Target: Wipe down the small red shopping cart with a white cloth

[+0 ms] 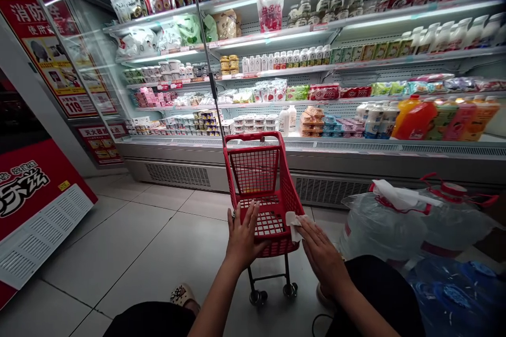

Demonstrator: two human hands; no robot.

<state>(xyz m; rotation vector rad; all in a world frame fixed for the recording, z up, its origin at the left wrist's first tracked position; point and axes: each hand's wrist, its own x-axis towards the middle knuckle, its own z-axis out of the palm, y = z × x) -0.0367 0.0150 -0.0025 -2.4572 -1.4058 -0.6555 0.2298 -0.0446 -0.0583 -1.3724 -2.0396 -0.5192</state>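
Pressing a white tissue (293, 225) against the red shopping cart (282, 210), my right hand (321, 253) lies flat; my left hand (242, 234), fingers spread wide, is at the cart's near end. The cart stands on pale floor tiles (130, 253), before 1 refrigerated display (269, 76); water jugs (381, 226) sit right.

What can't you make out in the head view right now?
All in the head view:
White cloth: partly hidden under the right hand.
Left hand: palm faces away, so contact with the red cart is unclear.
Blue jugs: cut off by the edge.
Price tags: too small.
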